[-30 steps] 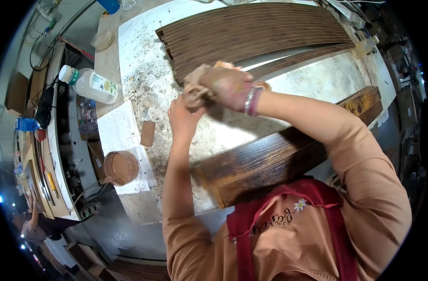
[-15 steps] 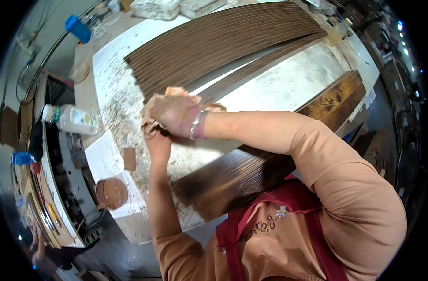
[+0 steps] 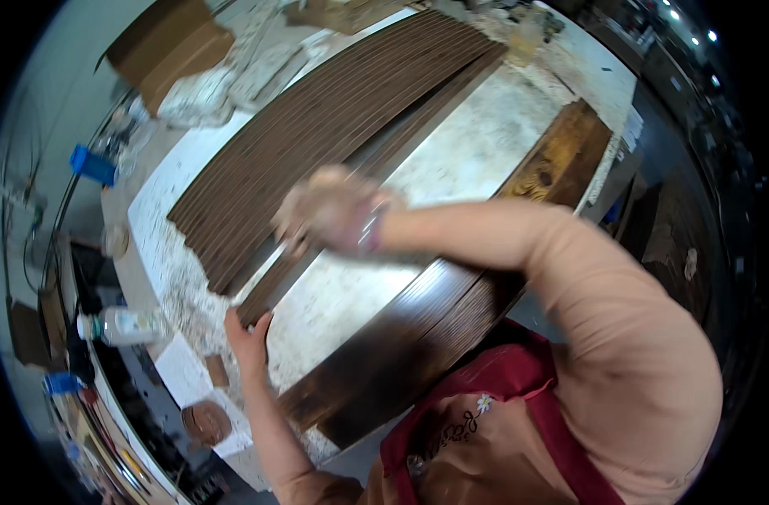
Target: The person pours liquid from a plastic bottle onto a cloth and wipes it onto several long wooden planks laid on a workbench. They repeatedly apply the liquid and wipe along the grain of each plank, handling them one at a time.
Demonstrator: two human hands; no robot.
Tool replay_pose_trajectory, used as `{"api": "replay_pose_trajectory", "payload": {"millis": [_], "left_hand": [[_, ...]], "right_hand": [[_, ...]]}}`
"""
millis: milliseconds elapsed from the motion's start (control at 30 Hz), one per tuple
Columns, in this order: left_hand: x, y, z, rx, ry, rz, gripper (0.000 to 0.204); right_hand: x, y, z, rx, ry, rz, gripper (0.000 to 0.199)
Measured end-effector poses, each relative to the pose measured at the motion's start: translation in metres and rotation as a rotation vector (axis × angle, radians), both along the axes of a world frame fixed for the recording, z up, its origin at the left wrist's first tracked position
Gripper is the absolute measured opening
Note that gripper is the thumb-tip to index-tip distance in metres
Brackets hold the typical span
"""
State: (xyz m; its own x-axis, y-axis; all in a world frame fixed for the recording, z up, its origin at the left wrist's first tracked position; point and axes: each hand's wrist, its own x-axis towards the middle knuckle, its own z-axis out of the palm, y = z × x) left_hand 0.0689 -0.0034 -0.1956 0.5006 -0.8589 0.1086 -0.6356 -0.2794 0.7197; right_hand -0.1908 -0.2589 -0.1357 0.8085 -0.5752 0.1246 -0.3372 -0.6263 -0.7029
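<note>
To the left of the workbench [image 3: 502, 151] stand a clear plastic bottle [image 3: 119, 326] and a round brown disc [image 3: 206, 421]. Your left hand [image 3: 248, 338] lies at the bench's near left edge, fingers together on the near end of a narrow dark strip [image 3: 275, 282]. Your right hand [image 3: 329, 215] hovers over the middle of the bench, blurred; you cannot tell its grip. A stack of dark ribbed slats [image 3: 317, 135] lies on the far side of the bench, a stained plank [image 3: 452, 295] along its near side.
</note>
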Motion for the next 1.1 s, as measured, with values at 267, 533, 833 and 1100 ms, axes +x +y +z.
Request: {"api": "replay_pose_trajectory", "payload": {"millis": [267, 533, 833, 1100], "left_hand": [[0.002, 0.006, 0.040, 0.127, -0.030, -0.104, 0.050], [-0.119, -0.139, 0.098, 0.157, -0.531, -0.430, 0.055], [-0.146, -0.176, 0.061, 0.226, -0.674, -0.350, 0.050], [-0.143, -0.152, 0.059, 0.257, -0.661, -0.307, 0.051]], "right_hand": [[-0.101, -0.098, 0.054, -0.025, 0.209, -0.367, 0.024], [-0.059, -0.060, 0.053, -0.189, 0.267, 0.037, 0.024], [-0.151, -0.198, -0.037, 0.568, -0.282, -0.175, 0.023], [-0.141, -0.112, 0.077, 0.101, 0.290, -0.249, 0.017]]}}
